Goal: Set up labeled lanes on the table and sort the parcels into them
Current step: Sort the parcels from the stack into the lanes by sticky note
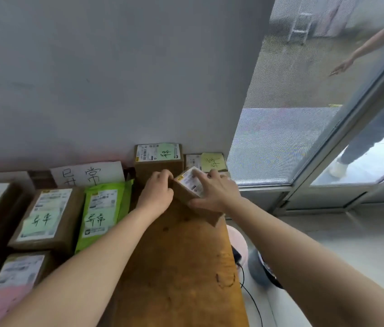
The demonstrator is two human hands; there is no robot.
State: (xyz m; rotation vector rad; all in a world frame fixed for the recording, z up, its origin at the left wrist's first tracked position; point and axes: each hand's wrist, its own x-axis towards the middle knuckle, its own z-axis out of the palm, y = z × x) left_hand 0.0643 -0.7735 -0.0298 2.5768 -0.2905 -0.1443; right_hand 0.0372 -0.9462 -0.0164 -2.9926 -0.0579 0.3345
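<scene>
Parcel (187, 185): one, gripped by left hand (156, 193), right hand (214, 191).

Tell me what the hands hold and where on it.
Both hands hold one small cardboard parcel, tilted. The left hand grips its left end; the right hand spreads over the labelled top, thumb on the near side.

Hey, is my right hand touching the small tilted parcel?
Touching. The head view shows the right hand spread across the labelled top of the small parcel, with its thumb against the parcel's near side.
</scene>
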